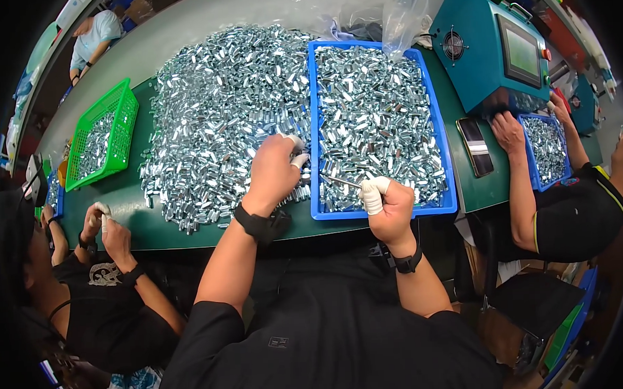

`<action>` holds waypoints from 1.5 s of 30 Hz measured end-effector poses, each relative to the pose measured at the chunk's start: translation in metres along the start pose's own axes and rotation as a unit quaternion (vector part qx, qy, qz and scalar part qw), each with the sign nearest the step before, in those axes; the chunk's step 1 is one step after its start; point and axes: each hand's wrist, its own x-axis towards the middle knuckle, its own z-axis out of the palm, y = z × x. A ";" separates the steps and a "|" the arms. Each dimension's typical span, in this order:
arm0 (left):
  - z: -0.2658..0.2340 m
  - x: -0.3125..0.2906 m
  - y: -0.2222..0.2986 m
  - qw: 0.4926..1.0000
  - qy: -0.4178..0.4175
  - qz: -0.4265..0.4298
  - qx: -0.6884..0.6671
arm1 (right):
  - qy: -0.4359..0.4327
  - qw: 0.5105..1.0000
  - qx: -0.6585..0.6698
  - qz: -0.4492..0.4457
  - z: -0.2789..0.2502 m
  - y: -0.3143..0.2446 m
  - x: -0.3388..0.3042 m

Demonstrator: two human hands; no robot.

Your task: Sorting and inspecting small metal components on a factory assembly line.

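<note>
A broad heap of small shiny metal parts (pixel 213 122) lies on the green table. Right of it stands a shallow blue tray (pixel 454 189) filled with similar parts. My left hand (pixel 273 172), white covers on its fingertips, is over the heap's right edge beside the tray's left wall. Its fingers are curled together, and what they hold, if anything, is hidden. At the tray's near side my right hand (pixel 391 209), also with white finger covers, grips a thin metal rod (pixel 342 182) that points left above the parts.
A green basket (pixel 127 125) of parts stands at left, near a co-worker's hands (pixel 107 229). At right are a phone (pixel 475 147), a teal machine (pixel 481 51) with a screen, and another person's hands (pixel 508 131) at a small blue tray (pixel 529 152). Clear plastic (pixel 405 16) lies behind the large tray.
</note>
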 end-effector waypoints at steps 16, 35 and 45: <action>0.001 -0.049 0.030 0.745 -0.041 -0.172 -0.643 | -0.046 0.997 -0.049 -0.021 -0.001 -0.003 0.005; -0.003 -0.046 0.038 0.809 -0.119 -0.090 -0.568 | -0.042 0.998 -0.049 -0.018 0.002 -0.009 0.007; 0.010 -0.044 0.059 0.813 -0.134 -0.022 -0.567 | -0.059 0.998 0.015 0.012 -0.005 -0.005 0.007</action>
